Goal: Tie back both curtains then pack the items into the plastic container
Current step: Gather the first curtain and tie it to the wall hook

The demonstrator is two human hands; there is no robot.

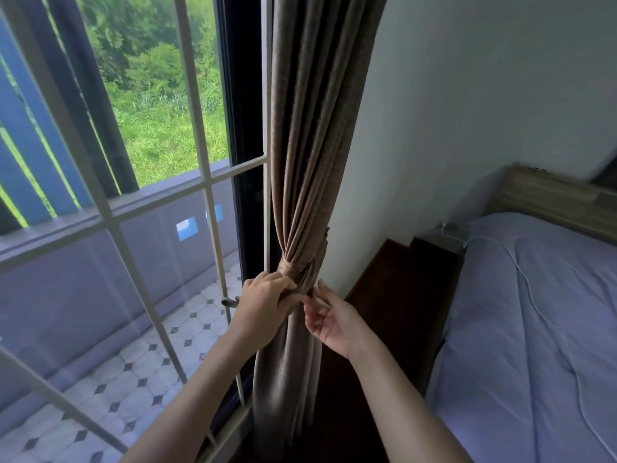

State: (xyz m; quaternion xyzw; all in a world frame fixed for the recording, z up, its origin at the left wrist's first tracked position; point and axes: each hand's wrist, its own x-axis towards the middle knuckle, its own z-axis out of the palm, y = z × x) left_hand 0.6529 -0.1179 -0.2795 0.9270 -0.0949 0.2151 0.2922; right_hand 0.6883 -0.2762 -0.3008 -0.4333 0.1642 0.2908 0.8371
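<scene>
Single head-mounted wide-angle view, facing forward and down, close on the gathered curtain (302,195) between window grille (110,222) at left and bed (534,329) at right.

Left hand (263,304) is raised with fingers curled tight; right hand (329,320) is palm-up, fingers loosely spread.

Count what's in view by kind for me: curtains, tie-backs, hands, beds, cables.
Curtains: 1, the brown curtain, gathered by the window
Tie-backs: 1, the tie-back wrapped round it
Hands: 2, left hand gripping the tie, right hand open beside it
Beds: 1, the bed
Cables: 1, the white cable lying on the bed
Total: 6
</scene>
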